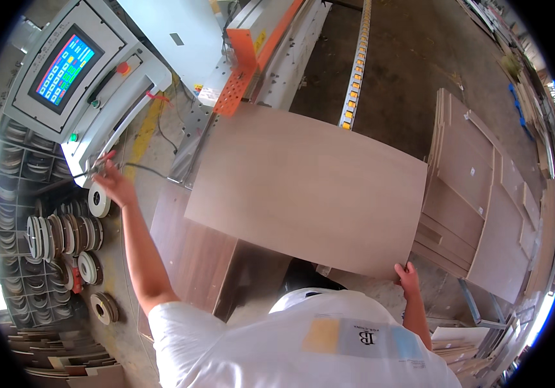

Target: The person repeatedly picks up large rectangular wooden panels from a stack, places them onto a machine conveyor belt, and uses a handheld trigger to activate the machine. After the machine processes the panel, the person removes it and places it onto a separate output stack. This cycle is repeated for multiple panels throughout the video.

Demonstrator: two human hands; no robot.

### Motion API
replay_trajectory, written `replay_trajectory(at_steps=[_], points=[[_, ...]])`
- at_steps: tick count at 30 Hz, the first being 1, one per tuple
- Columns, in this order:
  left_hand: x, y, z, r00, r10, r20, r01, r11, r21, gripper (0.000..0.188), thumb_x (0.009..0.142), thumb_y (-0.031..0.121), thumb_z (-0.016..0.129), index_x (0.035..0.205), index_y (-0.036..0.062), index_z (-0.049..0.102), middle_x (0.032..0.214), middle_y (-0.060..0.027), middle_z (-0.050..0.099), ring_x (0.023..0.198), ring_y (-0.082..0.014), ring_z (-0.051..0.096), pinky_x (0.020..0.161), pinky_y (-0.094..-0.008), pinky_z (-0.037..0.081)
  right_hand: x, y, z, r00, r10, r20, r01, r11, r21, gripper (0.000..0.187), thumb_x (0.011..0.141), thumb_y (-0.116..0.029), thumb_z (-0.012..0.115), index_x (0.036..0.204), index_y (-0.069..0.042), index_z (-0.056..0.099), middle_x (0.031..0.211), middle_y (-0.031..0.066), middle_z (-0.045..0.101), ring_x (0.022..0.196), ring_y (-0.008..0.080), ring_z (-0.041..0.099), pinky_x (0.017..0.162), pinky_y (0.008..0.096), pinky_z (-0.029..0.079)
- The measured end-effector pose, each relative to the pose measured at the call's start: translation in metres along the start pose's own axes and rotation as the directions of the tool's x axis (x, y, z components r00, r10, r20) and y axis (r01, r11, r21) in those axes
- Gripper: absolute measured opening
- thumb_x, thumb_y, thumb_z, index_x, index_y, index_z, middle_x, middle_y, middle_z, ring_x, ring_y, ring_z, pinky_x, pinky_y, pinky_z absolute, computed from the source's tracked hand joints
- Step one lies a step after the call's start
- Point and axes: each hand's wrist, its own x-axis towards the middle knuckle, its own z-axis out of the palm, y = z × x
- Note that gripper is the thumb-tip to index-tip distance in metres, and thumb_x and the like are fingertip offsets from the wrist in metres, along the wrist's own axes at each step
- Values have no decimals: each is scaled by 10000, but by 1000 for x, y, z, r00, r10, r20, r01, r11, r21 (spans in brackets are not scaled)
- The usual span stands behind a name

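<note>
A wide brownish-grey board (pixel 310 187) lies flat in front of me, its far left corner under an orange perforated guard (pixel 233 90). My right hand (pixel 408 277) grips its near right corner, thumb on the edge and the other fingers partly hidden. Out to the left, my left hand (pixel 115 184) is closed round a small dark tool (pixel 91 172) with a thin tip, beside the lower end of the control console (pixel 87 77). A thin dark hose or cable (pixel 145 169) runs right from that hand. The tool's exact kind is too small to tell.
Below the board's left side stands a stack of wood-grain panels (pixel 190 249). Rolls of edge banding (pixel 64 234) fill a rack on the left. A roller track (pixel 354 84) runs away beyond the board. Stacked boards (pixel 478 187) stand on the right.
</note>
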Motion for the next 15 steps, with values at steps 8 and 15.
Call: replay_trajectory(at_steps=[8,15], points=[[-85,105,-95,568,-437,698,-327,658,678,367,1032,340,538,1303,94,513,1043,-220,729,991,-440,688,865,-518,531,26,6,-13,996,-82,45,84,995,-57,311,929,-355,731,1111,-124,630,991,-19,656,866,110,625,627,310,539],[-198,38,-78,531,-476,701,-77,797,599,388,1005,363,515,1241,65,441,1014,-328,682,910,-468,694,742,-565,525,9,-7,-10,987,-150,61,149,989,21,334,921,-370,745,1060,-90,626,980,-13,647,869,103,623,643,307,550]])
